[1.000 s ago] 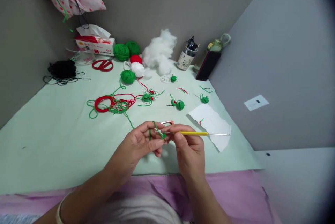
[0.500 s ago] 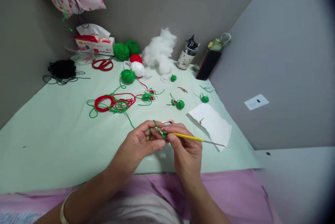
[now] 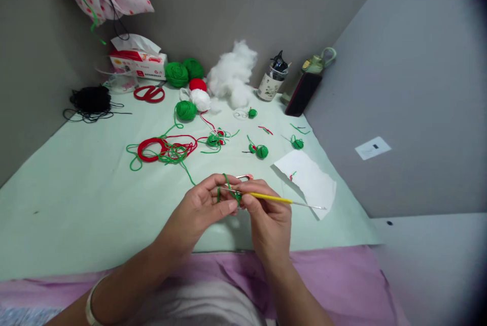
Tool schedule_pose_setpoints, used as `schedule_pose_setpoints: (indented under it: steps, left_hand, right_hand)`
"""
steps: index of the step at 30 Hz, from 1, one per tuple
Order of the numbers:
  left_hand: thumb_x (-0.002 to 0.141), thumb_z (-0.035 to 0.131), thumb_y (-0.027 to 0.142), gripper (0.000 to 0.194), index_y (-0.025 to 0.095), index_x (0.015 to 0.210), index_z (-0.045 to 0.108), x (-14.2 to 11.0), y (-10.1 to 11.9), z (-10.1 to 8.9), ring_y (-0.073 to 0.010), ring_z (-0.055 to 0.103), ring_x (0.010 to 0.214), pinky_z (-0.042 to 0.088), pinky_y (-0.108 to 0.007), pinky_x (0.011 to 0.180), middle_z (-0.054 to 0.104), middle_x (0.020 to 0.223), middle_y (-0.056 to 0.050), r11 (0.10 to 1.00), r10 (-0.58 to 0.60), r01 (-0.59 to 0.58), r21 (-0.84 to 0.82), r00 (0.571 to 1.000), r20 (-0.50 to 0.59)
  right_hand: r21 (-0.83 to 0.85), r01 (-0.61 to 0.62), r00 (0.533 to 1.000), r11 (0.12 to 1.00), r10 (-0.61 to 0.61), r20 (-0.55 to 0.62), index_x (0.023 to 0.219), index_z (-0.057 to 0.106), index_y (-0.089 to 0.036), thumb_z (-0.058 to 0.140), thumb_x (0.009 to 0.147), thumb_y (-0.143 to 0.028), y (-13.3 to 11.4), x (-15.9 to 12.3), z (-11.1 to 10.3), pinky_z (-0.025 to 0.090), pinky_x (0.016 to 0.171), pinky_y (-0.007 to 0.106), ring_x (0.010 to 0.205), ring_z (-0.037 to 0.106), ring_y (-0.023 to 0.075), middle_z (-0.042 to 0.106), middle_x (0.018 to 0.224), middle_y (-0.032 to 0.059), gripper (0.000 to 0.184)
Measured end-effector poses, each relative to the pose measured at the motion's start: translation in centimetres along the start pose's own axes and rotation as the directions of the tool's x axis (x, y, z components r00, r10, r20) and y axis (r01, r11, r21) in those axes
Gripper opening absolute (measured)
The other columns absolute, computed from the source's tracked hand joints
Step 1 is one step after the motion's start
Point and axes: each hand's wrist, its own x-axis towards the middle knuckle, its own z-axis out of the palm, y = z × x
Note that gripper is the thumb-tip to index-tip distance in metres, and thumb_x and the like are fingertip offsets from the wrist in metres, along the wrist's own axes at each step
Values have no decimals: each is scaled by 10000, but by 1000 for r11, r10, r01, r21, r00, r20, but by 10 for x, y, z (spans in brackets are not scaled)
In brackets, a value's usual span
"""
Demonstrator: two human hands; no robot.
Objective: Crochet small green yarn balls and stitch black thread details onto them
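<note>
My right hand (image 3: 268,214) is closed around a yellow crochet hook (image 3: 272,198). One metal end points right over the torn paper; the other reaches left to the yarn between my hands. My left hand (image 3: 205,204) pinches a small green crochet piece (image 3: 238,197), mostly covered by fingers. Green yarn (image 3: 227,180) is looped over the left fingers and runs back to a red and green tangle (image 3: 173,152) on the table. Just behind my fingertips shows a pinkish metal clip or pin (image 3: 247,177), partly hidden.
Torn white paper (image 3: 312,186) lies right of my hands. Beyond are small green crocheted balls (image 3: 262,152), several yarn balls (image 3: 186,110), white stuffing (image 3: 232,74), red scissors (image 3: 150,94), black yarn (image 3: 90,100), a tissue pack (image 3: 139,64), a pen cup (image 3: 271,85) and a phone (image 3: 303,93) against a bottle (image 3: 314,64).
The crochet hook has shifted slightly left, its right end tilting up a little. My right hand moved with it, while my left hand stays nearly in place.
</note>
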Motion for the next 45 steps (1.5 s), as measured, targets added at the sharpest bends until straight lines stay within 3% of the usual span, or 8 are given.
schedule_pose_setpoints:
  steps: [5, 12, 18, 23, 27, 32, 39, 45]
  left_hand:
    - [835, 804, 234, 289, 200, 1108, 714, 0, 0, 0, -157, 627, 873, 503, -288, 847, 715, 974, -42, 1000, -3, 3, -22, 1000, 1]
    - [854, 794, 203, 272, 206, 1110, 702, -1, 1, 1, -135, 659, 874, 508, -266, 858, 720, 945, -18, 998, -10, 10, -55, 1000, 4]
    - [832, 808, 210, 322, 197, 1129, 685, -1, 1, 1, -142, 610, 932, 505, -267, 886, 690, 1023, -36, 1000, 0, 0, -21, 1000, -10]
    - [802, 823, 204, 364, 195, 1135, 677, -2, 0, 2, -114, 563, 822, 503, -229, 805, 585, 827, 23, 997, 62, -58, 50, 994, -90]
    - [788, 832, 219, 402, 211, 1147, 652, -1, -2, 4, -131, 611, 866, 515, -257, 852, 636, 865, 19, 985, 96, -76, 154, 988, -124]
    - [820, 798, 229, 383, 229, 1175, 656, 0, -4, 3, -123, 634, 858, 517, -261, 891, 652, 839, 36, 971, 117, -89, 222, 986, -115]
    - [845, 780, 225, 367, 239, 1187, 648, -1, -4, 2, -100, 625, 839, 523, -222, 850, 611, 833, 51, 978, 106, -80, 190, 985, -133]
    - [793, 834, 245, 471, 230, 1209, 614, 2, -6, 2, -170, 677, 1007, 535, -302, 936, 716, 1069, -21, 993, 44, -38, 111, 997, -61]
  right_hand:
    - [170, -163, 987, 972, 160, 34, 925, 823, -302, 759, 891, -353, 2, 1, 0, 547, 663, 283, 700, 639, 145, 755, 874, 22, 89]
    - [236, -195, 981, 952, 186, 57, 921, 826, -310, 760, 891, -319, 0, 1, 2, 534, 645, 261, 671, 620, 128, 743, 848, 9, 73]
    - [190, -144, 989, 971, 136, 54, 961, 824, -309, 738, 913, -257, 2, 0, -1, 525, 674, 248, 753, 633, 124, 741, 954, 17, 111]
    - [106, -46, 999, 993, 44, 16, 979, 819, -317, 715, 929, -202, 4, 1, -1, 531, 740, 249, 916, 664, 145, 745, 964, 15, 164]
    - [3, 39, 999, 999, -39, -4, 981, 814, -318, 708, 925, -152, 3, -2, 1, 549, 888, 307, 970, 682, 158, 764, 966, 8, 205]
    - [-50, 75, 997, 996, -75, -18, 994, 813, -314, 714, 915, -133, 2, -3, 2, 551, 906, 323, 960, 686, 161, 768, 972, 11, 221]
    - [128, -74, 997, 989, 75, 1, 974, 819, -311, 734, 913, -216, 5, 0, -1, 519, 683, 206, 848, 640, 118, 738, 944, 6, 141]
    - [252, -165, 986, 953, 167, 12, 924, 832, -308, 790, 866, -294, 3, 0, 2, 492, 638, 203, 698, 583, 93, 715, 846, -1, 73]
